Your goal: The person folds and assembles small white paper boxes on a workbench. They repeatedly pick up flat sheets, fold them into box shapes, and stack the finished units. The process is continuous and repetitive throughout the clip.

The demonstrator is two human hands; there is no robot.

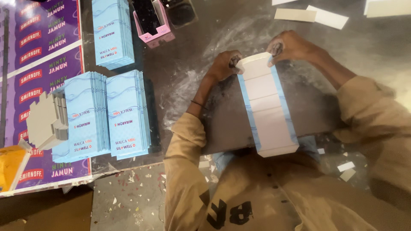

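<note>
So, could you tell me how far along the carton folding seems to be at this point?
Looks done: three stacks of flat light-blue cartons sit at the person's left. In hand: the left hand and right hand press the far end of one long white-and-blue carton blank lying on the dark board. Possibly left: loose pale card pieces lie beyond the hands; how many blanks remain cannot be told.

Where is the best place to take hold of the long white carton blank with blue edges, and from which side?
Probably the far end of the carton blank, from both long sides: the left hand and right hand already pinch its folded top corners, where the flap gives an edge.
</note>
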